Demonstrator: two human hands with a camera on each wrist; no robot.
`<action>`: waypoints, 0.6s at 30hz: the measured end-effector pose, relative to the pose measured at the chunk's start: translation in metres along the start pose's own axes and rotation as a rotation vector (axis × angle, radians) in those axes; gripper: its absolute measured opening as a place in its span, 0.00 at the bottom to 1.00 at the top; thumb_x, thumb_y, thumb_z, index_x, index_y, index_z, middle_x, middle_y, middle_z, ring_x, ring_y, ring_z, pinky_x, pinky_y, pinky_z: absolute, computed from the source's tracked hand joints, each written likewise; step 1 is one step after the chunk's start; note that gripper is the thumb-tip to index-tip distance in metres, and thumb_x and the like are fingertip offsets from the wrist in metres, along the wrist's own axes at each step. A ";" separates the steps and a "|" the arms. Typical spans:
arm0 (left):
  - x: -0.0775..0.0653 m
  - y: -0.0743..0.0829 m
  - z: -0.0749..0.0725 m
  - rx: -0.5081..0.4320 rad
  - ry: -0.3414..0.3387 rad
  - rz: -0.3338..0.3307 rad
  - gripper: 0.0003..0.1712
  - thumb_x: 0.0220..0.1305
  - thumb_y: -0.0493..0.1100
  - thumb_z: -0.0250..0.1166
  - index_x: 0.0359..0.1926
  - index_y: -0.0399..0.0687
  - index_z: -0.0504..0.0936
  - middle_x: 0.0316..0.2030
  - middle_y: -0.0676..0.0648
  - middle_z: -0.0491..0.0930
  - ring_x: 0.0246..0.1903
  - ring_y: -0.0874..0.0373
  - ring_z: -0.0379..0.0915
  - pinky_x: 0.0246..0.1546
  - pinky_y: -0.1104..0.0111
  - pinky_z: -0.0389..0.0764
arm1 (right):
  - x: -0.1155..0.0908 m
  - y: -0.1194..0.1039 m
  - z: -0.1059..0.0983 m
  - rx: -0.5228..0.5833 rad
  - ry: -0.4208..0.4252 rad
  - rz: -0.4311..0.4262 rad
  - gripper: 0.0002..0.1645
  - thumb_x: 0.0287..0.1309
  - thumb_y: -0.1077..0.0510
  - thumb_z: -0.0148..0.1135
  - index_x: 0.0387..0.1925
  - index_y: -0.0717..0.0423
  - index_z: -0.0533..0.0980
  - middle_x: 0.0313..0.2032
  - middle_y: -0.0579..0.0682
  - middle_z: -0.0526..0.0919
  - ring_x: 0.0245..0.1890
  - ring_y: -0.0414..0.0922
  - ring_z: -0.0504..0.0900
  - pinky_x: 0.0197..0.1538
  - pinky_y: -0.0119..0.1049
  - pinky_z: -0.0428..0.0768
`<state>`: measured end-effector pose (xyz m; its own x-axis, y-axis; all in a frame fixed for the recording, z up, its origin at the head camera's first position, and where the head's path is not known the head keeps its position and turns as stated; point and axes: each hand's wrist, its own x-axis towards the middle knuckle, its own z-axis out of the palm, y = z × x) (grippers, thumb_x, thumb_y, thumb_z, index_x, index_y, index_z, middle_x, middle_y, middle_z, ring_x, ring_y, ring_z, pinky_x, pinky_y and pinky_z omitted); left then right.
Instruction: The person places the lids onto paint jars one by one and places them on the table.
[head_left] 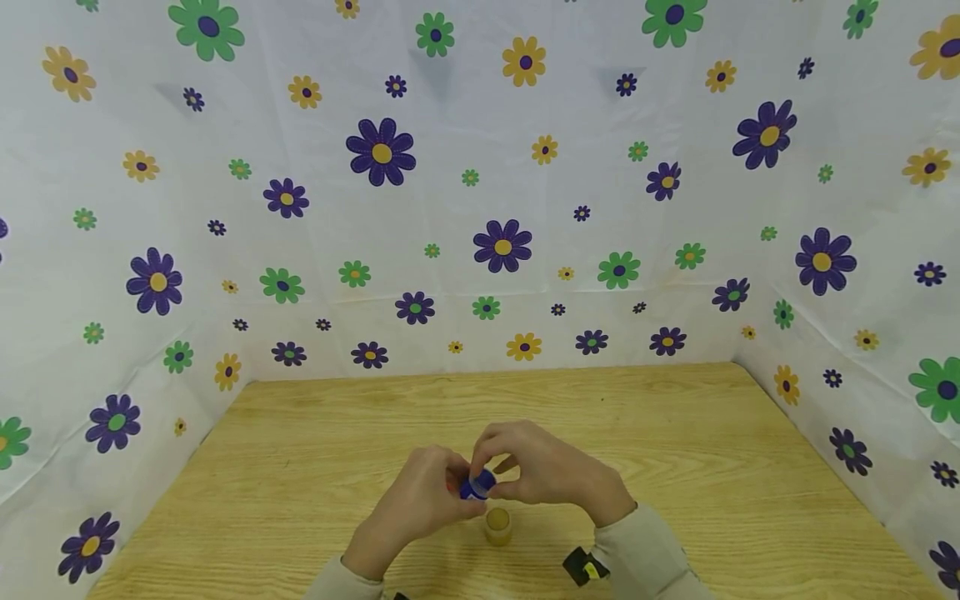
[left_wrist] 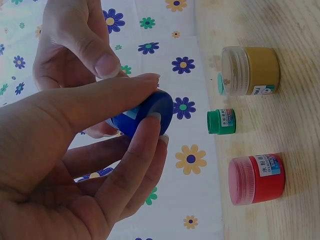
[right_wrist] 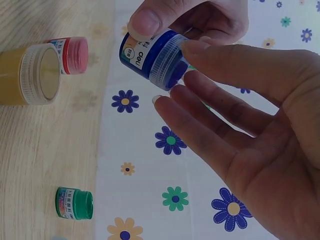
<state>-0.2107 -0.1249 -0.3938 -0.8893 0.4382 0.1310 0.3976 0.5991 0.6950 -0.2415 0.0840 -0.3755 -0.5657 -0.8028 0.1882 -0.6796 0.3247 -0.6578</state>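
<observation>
Label (right_wrist: 139,54) on the blue jar (right_wrist: 167,61): partly hidden by left hand (right_wrist: 212,21).

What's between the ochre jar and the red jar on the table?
In the left wrist view, the small green jar sits between the ochre jar and the red jar, touching neither; the blue jar is at picture left.

Head view: set high, widest range, facing forward and down across the wooden table (head_left: 315,433) to the flowered cloth (head_left: 450,200). Left and right wrist views: close range, turned sideways, table along opposite picture edges; both share the blue jar (right_wrist: 156,56), green jar (left_wrist: 221,121) and red jar (left_wrist: 257,179).
</observation>
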 end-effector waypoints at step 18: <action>0.000 0.001 0.001 0.001 0.003 0.018 0.06 0.53 0.37 0.80 0.32 0.44 0.90 0.27 0.51 0.88 0.25 0.64 0.80 0.26 0.75 0.80 | 0.002 0.001 0.003 -0.050 0.014 0.075 0.09 0.63 0.64 0.70 0.45 0.56 0.86 0.42 0.50 0.86 0.40 0.33 0.83 0.40 0.21 0.82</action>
<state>-0.2101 -0.1233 -0.3943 -0.8828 0.4466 0.1456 0.4136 0.5923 0.6915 -0.2417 0.0806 -0.3780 -0.6222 -0.7683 0.1503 -0.6575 0.4086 -0.6330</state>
